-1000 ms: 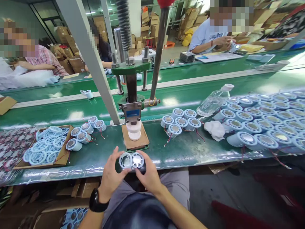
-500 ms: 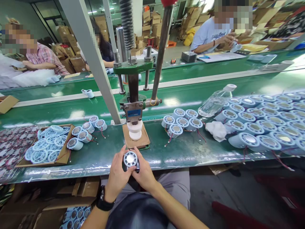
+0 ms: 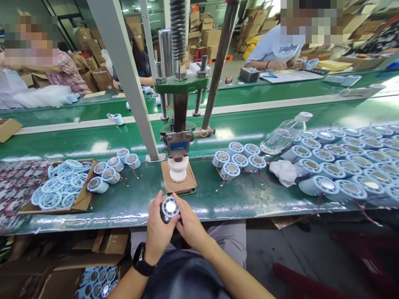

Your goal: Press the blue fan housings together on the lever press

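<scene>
A round light-blue part [image 3: 170, 207] with a slotted rim and a shiny metal centre faces up between my hands, near the bench's front edge. My left hand [image 3: 158, 226] wraps its left side, and my right hand [image 3: 189, 222] grips it from the right, with both thumbs at its lower edge. Just beyond stands a hand press [image 3: 177, 146], its white round fixture [image 3: 177, 169] resting on a brown board [image 3: 190, 182]. Several blue parts [image 3: 240, 160] with wires stand right of the press, and another small group [image 3: 110, 175] stands to the left.
A box of blue rings [image 3: 89, 195] lies left, beside a pile of wired pieces [image 3: 18, 187]. Rows of blue parts [image 3: 349, 187], a clear bottle [image 3: 282, 135] and crumpled white tissue [image 3: 283, 172] are at right. A slanted grey post [image 3: 127, 83] rises behind the press. People work across the bench.
The view has shifted slightly, with the press appearing a little further right. Both hands still hold the blue part in nearly the same pose. Across the bench, people's arms have moved.
</scene>
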The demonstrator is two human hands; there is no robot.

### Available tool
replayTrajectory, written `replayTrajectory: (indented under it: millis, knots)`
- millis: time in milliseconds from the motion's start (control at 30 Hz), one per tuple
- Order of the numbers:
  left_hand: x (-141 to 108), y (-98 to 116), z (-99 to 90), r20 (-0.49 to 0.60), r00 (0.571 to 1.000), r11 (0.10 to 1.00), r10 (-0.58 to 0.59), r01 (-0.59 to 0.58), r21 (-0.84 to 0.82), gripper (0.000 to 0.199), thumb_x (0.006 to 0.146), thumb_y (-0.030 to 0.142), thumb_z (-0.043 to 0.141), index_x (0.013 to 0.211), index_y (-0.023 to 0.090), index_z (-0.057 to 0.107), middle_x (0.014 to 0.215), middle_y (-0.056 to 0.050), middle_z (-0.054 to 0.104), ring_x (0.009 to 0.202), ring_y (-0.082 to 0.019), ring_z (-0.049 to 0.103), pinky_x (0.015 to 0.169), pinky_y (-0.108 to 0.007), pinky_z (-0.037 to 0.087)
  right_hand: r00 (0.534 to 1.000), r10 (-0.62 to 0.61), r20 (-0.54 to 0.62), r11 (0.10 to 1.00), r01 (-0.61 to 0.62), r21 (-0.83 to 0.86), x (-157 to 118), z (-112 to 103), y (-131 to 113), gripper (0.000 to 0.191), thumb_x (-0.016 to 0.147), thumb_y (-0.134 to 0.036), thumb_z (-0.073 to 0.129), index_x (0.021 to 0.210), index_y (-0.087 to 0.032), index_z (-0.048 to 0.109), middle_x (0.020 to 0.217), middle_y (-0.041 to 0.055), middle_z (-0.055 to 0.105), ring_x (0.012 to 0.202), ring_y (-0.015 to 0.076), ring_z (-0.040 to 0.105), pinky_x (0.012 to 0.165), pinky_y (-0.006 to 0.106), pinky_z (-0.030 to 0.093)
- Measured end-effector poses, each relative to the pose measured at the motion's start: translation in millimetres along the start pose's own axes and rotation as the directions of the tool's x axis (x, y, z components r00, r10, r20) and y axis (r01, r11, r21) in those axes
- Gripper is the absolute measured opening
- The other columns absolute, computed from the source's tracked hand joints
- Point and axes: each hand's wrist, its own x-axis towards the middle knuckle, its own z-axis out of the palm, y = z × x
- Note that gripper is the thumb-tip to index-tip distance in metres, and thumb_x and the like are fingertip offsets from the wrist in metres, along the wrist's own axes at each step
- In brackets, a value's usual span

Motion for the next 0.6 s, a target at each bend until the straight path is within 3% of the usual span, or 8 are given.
replayTrajectory:
  millis: [133,233,333,400,467,500,533,600]
  knots:
    - [-4.5,-6.0,7.4,0.076,0.994,0.996,0.074,-0.077,0.045,0.052,0.094,0.029,0.053,0.143,0.019,0.042,0.136,-0.016,0.053,0.129,-0.029,0.048,0.108,-0.051,0.042,0.988,0.02,0.152,0.99,0.001,-0.141,5.5,-25.8,-6.1,0.083,0.085,-0.007,0.048,0.159,-0.026,0.016,0.145,0.0136,0.046,0.134,0.0283,0.048,0.11,0.05,0.049]
    - [-7.9,-10.8,10.9,0.112,0.989,0.994,0.101,-0.106,0.036,0.05,0.095,0.029,0.048,0.143,0.017,0.04,0.139,-0.017,0.051,0.131,-0.029,0.047,0.11,-0.051,0.04,0.971,-0.051,0.234,0.959,0.113,-0.26,25.3,-77.6,-29.2,0.08,0.083,-0.013,0.061,0.155,-0.03,0.03,0.141,0.0125,0.05,0.128,0.0323,0.054,0.102,0.05,0.056]
    - [-6.4,-13.3,9.0,0.119,0.988,0.995,0.094,-0.095,0.005,0.05,0.091,0.029,0.05,0.139,0.015,0.045,0.136,-0.017,0.056,0.127,-0.029,0.053,0.108,-0.05,0.043,0.971,-0.239,0.02,0.896,0.228,-0.381,68.7,-154.2,-80.4,0.066,0.088,-0.021,0.062,0.15,-0.031,0.04,0.143,0.0105,0.049,0.134,0.033,0.05,0.106,0.052,0.052]
    - [1.8,-12.2,2.9,0.125,0.991,0.999,0.045,-0.042,-0.027,0.051,0.084,0.03,0.056,0.132,0.014,0.052,0.127,-0.016,0.063,0.117,-0.029,0.061,0.102,-0.046,0.048,0.904,-0.38,-0.196,0.841,0.25,-0.48,110.8,-205.8,-122.9,0.057,0.091,-0.022,0.059,0.146,-0.024,0.045,0.14,0.0092,0.051,0.136,0.0319,0.047,0.111,0.051,0.046]
    - [17.9,-7.3,-7.1,0.119,0.993,0.998,-0.017,0.024,-0.059,0.051,0.076,0.032,0.062,0.124,0.015,0.058,0.117,-0.013,0.069,0.106,-0.027,0.066,0.096,-0.043,0.052,0.806,-0.46,-0.373,0.805,0.2,-0.559,158.7,-246.7,-160.0,0.053,0.092,-0.023,0.057,0.143,-0.017,0.048,0.135,0.0065,0.055,0.135,0.028,0.047,0.109,0.041,0.045]
    - [28.4,-3.3,-13.2,0.104,0.994,0.996,-0.041,0.049,-0.072,0.051,0.073,0.033,0.065,0.121,0.015,0.06,0.113,-0.012,0.071,0.102,-0.027,0.068,0.093,-0.041,0.054,0.762,-0.475,-0.44,0.801,0.167,-0.575,182.8,-261.0,-173.5,0.05,0.094,-0.025,0.053,0.142,-0.013,0.049,0.131,0.0049,0.056,0.134,0.0247,0.049,0.106,0.034,0.044]
    - [39.4,1.8,-19.7,0.083,0.995,0.995,-0.057,0.063,-0.08,0.052,0.071,0.035,0.066,0.119,0.015,0.062,0.111,-0.011,0.072,0.099,-0.027,0.068,0.091,-0.04,0.055,0.748,-0.459,-0.48,0.813,0.136,-0.566,205.7,-270.7,-182.8,0.047,0.095,-0.026,0.047,0.139,-0.008,0.049,0.125,0.004,0.06,0.128,0.02,0.053,0.101,0.028,0.045]
    - [59.2,14.2,-32.2,0.041,0.998,0.995,-0.057,0.061,-0.083,0.055,0.068,0.039,0.068,0.117,0.014,0.064,0.109,-0.011,0.072,0.097,-0.027,0.069,0.089,-0.04,0.056,0.775,-0.398,-0.49,0.863,0.135,-0.486,243.7,-277.7,-189.4,0.045,0.099,-0.023,0.031,0.13,0.001,0.052,0.108,0.0018,0.066,0.106,0.0091,0.065,0.085,0.019,0.047]
